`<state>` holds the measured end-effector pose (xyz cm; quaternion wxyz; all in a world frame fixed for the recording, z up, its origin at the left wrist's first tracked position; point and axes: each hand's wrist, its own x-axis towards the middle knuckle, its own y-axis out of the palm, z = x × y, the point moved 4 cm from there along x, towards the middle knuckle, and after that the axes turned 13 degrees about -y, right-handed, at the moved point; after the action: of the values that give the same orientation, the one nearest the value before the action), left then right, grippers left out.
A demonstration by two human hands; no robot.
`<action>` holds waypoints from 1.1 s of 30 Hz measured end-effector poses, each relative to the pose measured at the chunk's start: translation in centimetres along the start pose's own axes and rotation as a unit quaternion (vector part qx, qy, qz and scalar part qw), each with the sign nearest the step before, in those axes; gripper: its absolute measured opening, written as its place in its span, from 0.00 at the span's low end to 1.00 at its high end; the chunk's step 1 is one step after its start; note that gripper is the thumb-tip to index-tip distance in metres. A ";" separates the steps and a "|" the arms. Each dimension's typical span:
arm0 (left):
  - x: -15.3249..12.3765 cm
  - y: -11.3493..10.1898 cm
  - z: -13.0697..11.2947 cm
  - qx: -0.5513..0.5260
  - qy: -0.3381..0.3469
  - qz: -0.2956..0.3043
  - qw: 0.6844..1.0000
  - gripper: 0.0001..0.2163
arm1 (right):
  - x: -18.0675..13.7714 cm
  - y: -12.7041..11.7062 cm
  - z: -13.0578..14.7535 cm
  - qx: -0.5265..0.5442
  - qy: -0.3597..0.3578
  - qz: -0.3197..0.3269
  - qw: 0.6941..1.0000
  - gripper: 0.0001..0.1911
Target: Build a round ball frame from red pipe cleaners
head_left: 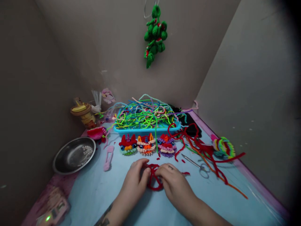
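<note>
A red pipe cleaner [155,189], bent into loops, lies between my hands over the blue tabletop. On its left side my left hand [136,177] curls with thumb and fingers closed on it. From the right my right hand [172,180] pinches the upper part of the loops; the fingertips are partly hidden. A loose red end [186,173] shows just past my right hand. Three fuzzy animal heads stand in a row beyond: one with a red top [128,145], an orange-eared one [146,144] and a purple-edged one [166,145].
A blue tray [141,131] heaped with coloured pipe cleaners stands at the back. Scissors [196,164] and tangled red pipe cleaners [209,152] lie to the right. On the left are a metal bowl [70,160] and a pink clip [108,158]. A green ornament [155,37] hangs above.
</note>
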<state>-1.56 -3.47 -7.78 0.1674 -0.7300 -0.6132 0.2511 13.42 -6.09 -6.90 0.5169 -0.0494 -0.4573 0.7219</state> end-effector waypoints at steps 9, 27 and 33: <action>0.3 0.5 -0.3 -0.138 -0.053 0.072 0.986 0.14 | 0.1 -0.4 0.2 0.004 -0.039 -0.038 0.998 0.14; -0.3 0.6 -1.0 -0.158 -0.047 0.117 0.979 0.11 | 0.0 -1.0 0.1 0.003 -0.050 -0.081 0.995 0.11; -0.4 0.7 -1.2 -0.164 -0.041 0.111 0.979 0.11 | 0.1 -1.2 0.3 -0.003 -0.062 -0.085 0.994 0.10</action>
<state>-0.39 -3.96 -7.15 -0.0082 -0.8003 -0.5673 0.1939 14.05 -6.17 -5.86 0.5471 0.0329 -0.4930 0.6756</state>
